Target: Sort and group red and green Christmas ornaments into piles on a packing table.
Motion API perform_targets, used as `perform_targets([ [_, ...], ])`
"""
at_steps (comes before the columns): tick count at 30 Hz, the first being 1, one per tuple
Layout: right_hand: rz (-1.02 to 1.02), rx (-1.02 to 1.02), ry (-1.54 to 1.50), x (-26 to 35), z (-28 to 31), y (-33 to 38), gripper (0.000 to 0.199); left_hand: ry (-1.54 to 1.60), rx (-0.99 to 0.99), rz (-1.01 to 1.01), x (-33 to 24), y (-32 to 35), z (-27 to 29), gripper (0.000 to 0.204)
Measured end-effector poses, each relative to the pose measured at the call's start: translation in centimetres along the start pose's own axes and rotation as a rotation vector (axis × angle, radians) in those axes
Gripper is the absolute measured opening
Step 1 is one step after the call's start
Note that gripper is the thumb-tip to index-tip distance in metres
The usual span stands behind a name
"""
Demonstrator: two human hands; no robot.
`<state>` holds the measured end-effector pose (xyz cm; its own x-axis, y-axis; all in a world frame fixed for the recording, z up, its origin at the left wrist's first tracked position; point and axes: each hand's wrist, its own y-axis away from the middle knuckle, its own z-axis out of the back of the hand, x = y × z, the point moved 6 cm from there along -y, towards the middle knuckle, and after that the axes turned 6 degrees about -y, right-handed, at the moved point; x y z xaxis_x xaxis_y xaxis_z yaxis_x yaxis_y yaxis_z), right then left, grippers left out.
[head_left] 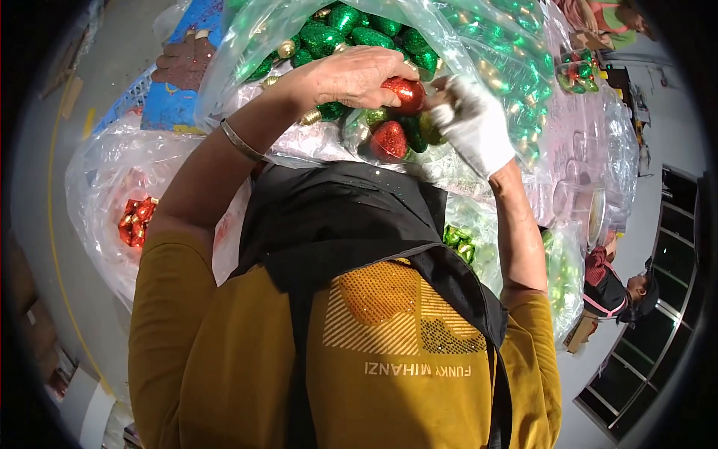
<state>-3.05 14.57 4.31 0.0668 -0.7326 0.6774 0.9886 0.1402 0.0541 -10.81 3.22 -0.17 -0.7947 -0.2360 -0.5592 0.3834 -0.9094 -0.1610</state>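
My left hand [351, 75] is bare, with a metal bangle on the wrist, and its fingers are closed on a shiny red glitter ornament [404, 92]. My right hand [473, 123] wears a white glove and touches the same ornament from the right. Just below them a second red glitter ornament [388, 140] lies in a small clear container [357, 138] with green and gold ones. Behind the hands a big clear plastic bag [479, 30] is full of green glitter ornaments [351, 30].
A clear bag [97, 172] at the left holds small red gift-box decorations [136, 221]. Green shiny pieces [460, 241] lie in plastic at my right side. Another person [624, 288] sits low at the right; someone else's arms [606, 15] are at top right. A blue crate [134, 97] stands at upper left.
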Motion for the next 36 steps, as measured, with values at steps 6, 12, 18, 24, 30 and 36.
perform_targets([
  [6, 0.191, -0.612, -0.009, 1.1, 5.6, 1.0, 0.021, -0.015, -0.021, -0.017, -0.3, 0.2, 0.4, 0.044],
  [12, -0.125, -0.529, 0.256, -4.3, 6.8, 2.2, 0.016, -0.007, -0.030, -0.038, -0.3, -0.1, 0.3, 0.046],
  [18, 0.054, -0.514, 0.424, -7.8, 3.1, 3.3, 0.010, -0.041, -0.011, -0.014, -0.1, -1.0, 0.0, 0.047],
  [24, 0.260, 0.255, 0.087, 1.2, 0.4, 1.2, 0.023, -0.013, 0.023, 0.060, 1.0, -1.7, -0.9, 0.047],
  [30, 0.339, 0.538, 0.502, 1.1, -4.2, -1.0, 0.027, 0.049, -0.001, 0.030, 1.2, -2.1, -0.9, 0.046],
  [36, 0.301, 0.610, 0.042, 1.7, -5.3, -1.1, 0.013, 0.009, 0.018, 0.118, -0.2, -1.4, -0.1, 0.046],
])
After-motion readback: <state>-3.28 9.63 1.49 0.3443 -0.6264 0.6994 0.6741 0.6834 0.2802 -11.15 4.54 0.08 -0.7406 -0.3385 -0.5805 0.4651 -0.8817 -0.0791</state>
